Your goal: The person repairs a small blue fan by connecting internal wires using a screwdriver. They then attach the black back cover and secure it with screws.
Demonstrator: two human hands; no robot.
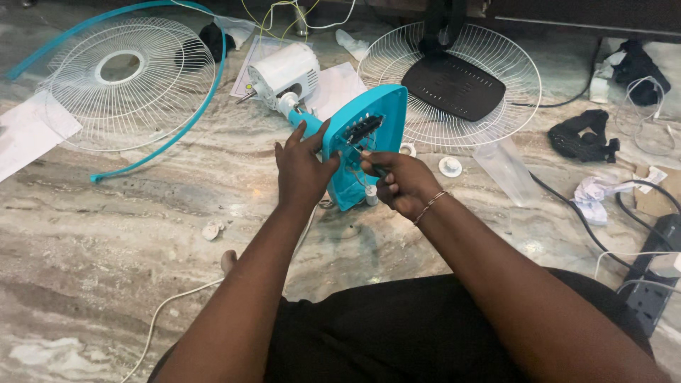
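Observation:
A turquoise fan base (pixel 379 113) lies tipped on its side on the marble floor, its open underside facing me with a black switch block (pixel 364 128) and wires inside. My left hand (pixel 301 170) grips the base's left edge. My right hand (pixel 401 183) is closed around a thin dark tool whose tip points into the wiring near the switch block. The base's neck joins a white fan motor (pixel 284 71) lying behind it.
A white wire fan guard (pixel 128 85) with a loose turquoise rim (pixel 206 106) lies far left. A second guard (pixel 454 85) holds a black cover. Papers, a white cord (pixel 167 305), black cables, a power strip (pixel 656 276) and small white parts lie around.

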